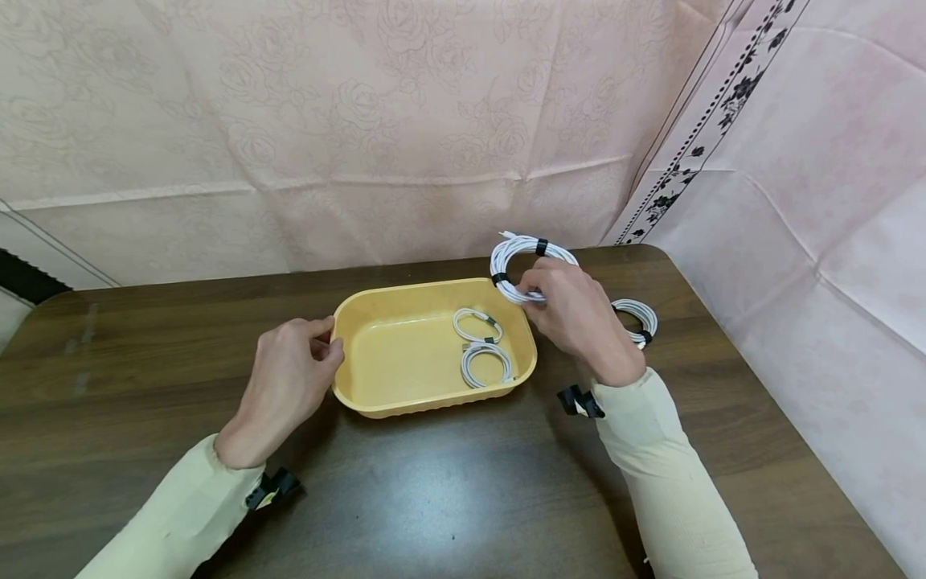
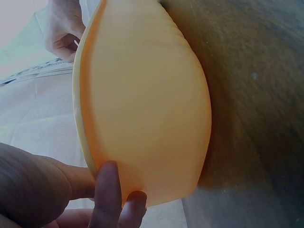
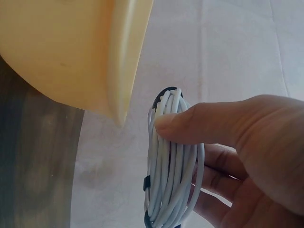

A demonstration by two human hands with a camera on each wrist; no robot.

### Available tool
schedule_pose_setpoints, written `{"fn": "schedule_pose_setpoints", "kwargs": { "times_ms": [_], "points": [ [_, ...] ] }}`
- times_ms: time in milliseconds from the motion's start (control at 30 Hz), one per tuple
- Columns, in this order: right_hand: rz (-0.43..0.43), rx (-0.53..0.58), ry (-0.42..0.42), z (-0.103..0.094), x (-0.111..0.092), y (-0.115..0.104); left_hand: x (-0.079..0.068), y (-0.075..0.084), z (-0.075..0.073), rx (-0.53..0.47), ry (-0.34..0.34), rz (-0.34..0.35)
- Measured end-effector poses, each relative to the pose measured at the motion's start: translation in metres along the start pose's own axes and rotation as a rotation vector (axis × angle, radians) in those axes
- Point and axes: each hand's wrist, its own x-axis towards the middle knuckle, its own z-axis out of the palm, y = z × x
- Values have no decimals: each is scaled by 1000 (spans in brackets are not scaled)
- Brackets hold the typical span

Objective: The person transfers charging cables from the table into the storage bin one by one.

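Note:
A yellow plastic basin (image 1: 391,346) stands on the brown table, with two small coiled white cables (image 1: 486,364) lying at its right end. My left hand (image 1: 292,370) grips the basin's left rim, the thumb at the edge and fingertips (image 2: 108,183) against the outer wall. Above the basin's far right corner, my right hand (image 1: 575,314) pinches a larger coil of white cable (image 1: 506,257) bound with black straps. In the right wrist view the thumb presses across this cable coil (image 3: 171,161), with the other fingers partly hidden behind it.
Another coiled white cable (image 1: 638,318) with a black strap lies on the table (image 1: 434,498), right of the basin and partly hidden by my right hand. Pale flowered cloth (image 1: 362,137) hangs behind the table and along its right side.

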Motion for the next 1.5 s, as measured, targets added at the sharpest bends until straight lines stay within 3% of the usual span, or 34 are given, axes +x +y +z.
{"fn": "schedule_pose_setpoints", "kwargs": {
  "times_ms": [567, 1500],
  "points": [
    [-29, -24, -19, 2, 0, -3, 1, 0, 0, -6, -8, -4],
    [-75, -52, 26, -2, -4, -11, 1, 0, 1, -7, -6, -2]
  ]
}}
